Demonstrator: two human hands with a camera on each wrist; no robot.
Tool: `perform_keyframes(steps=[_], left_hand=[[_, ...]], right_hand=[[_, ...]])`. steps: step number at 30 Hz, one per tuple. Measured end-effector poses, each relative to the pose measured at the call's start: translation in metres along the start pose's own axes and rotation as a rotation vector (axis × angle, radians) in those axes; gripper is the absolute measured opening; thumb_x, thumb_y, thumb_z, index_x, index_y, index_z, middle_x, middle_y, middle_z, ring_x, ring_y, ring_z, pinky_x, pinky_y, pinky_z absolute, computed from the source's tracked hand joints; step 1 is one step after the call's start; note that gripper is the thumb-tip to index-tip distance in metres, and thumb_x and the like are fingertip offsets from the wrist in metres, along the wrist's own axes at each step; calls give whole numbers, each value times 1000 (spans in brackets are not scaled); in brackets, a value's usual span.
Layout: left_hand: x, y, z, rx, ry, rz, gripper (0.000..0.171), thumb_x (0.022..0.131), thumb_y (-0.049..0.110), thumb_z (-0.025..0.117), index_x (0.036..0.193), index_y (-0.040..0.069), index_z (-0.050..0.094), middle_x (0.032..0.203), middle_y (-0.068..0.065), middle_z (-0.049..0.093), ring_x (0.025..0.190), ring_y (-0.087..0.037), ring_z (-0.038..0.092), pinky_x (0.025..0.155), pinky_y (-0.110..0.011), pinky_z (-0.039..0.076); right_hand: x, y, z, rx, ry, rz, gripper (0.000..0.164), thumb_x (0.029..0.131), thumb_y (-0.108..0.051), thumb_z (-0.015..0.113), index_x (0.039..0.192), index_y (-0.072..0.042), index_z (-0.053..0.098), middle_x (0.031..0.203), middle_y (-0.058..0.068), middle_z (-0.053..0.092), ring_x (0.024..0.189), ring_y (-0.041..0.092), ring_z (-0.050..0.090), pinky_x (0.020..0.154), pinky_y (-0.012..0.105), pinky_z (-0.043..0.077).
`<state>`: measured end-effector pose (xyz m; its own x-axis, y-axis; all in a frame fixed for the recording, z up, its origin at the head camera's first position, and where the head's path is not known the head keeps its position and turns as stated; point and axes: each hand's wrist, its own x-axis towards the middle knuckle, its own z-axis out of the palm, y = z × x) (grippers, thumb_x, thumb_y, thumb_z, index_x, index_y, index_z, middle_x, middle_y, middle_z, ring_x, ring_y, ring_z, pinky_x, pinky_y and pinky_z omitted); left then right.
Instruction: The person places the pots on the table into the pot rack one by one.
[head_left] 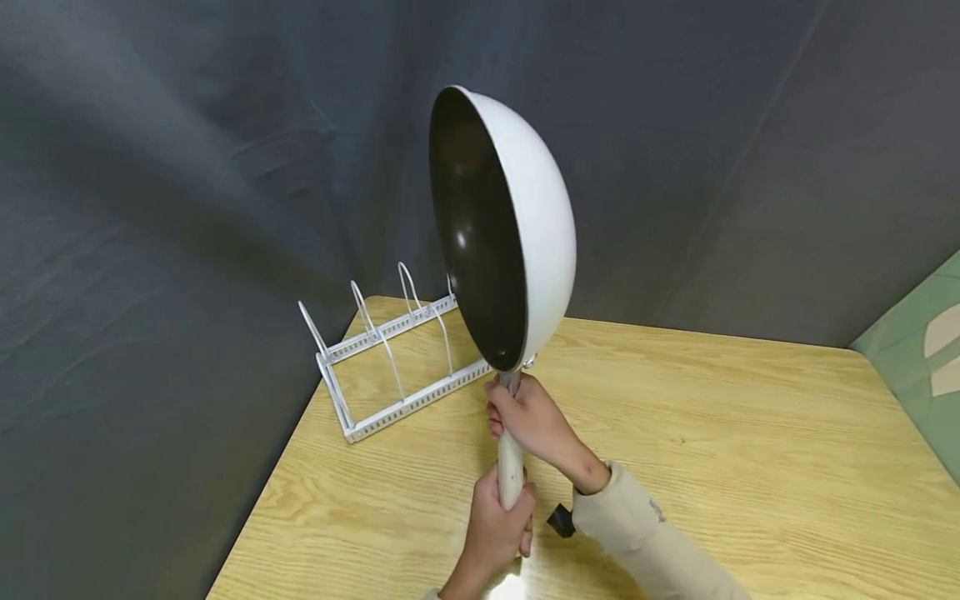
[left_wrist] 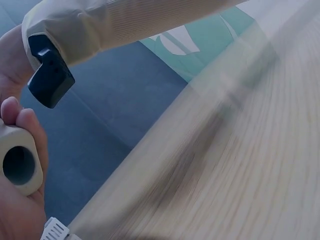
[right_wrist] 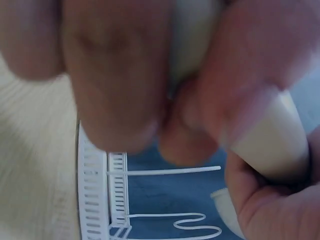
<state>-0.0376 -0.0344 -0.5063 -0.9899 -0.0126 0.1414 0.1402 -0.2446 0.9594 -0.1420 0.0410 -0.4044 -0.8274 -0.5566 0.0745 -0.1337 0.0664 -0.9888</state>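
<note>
A deep wok (head_left: 543, 225), white outside and dark inside, is held up on edge with its bowl at the top and its opening toward the left. Its pale handle (head_left: 511, 467) points down. Just below the bowl, my right hand (head_left: 534, 421) grips the handle's upper part. Lower down, my left hand (head_left: 497, 518) holds the handle end, whose hollow opening (left_wrist: 19, 165) shows in the left wrist view. Curled fingers (right_wrist: 115, 75) of the right hand fill the right wrist view. Behind the wok stands a white wire rack (head_left: 420, 404); the bowl hides its right end.
The rack has upright wire loops (head_left: 363, 308) and stands near the left back of the wooden table (head_left: 712, 433). Dark cloth (head_left: 750, 167) hangs behind and to the left. A green patterned surface (head_left: 918, 367) borders the right side. A black device (head_left: 561, 521) sits at the right wrist.
</note>
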Motion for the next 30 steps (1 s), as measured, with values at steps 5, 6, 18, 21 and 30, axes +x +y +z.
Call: perform_keyframes(steps=[5,6,18,21,30], left_hand=[[1,-1,4,-48,14,-27,5,97,-4,54,96,-4,49,53,1,49,34,-6,47,29,-25,42],[1,-2,4,-55,18,-33,6,97,-4,55,97,-4,49,54,1,49,34,-6,47,29,-25,42],[4,-8,9,-120,119,-71,10,93,-7,54,94,2,49,55,2,49,34,-7,47,30,-22,42],[4,-8,11,-130,136,-87,11,93,-7,53,93,3,49,54,2,49,33,-7,47,30,-22,41],[4,-11,11,-131,165,-103,6,91,-8,52,95,-9,47,53,2,48,32,-6,46,30,-22,41]], right_hand=[[4,-2,-2,-100,-44,-11,40,109,-16,43,72,-5,51,63,5,52,55,18,54,56,31,51],[4,-2,-2,-117,-53,-14,41,109,-16,43,70,-5,51,62,5,53,54,18,55,56,31,51],[18,4,2,-176,-120,-25,37,105,-10,43,70,-4,53,62,4,55,54,18,57,55,31,54],[20,6,2,-190,-119,-8,36,104,-10,42,71,-3,54,62,4,56,54,16,57,55,31,54],[24,12,4,-223,-120,-10,36,104,-11,43,73,1,57,60,4,59,52,17,59,54,32,55]])
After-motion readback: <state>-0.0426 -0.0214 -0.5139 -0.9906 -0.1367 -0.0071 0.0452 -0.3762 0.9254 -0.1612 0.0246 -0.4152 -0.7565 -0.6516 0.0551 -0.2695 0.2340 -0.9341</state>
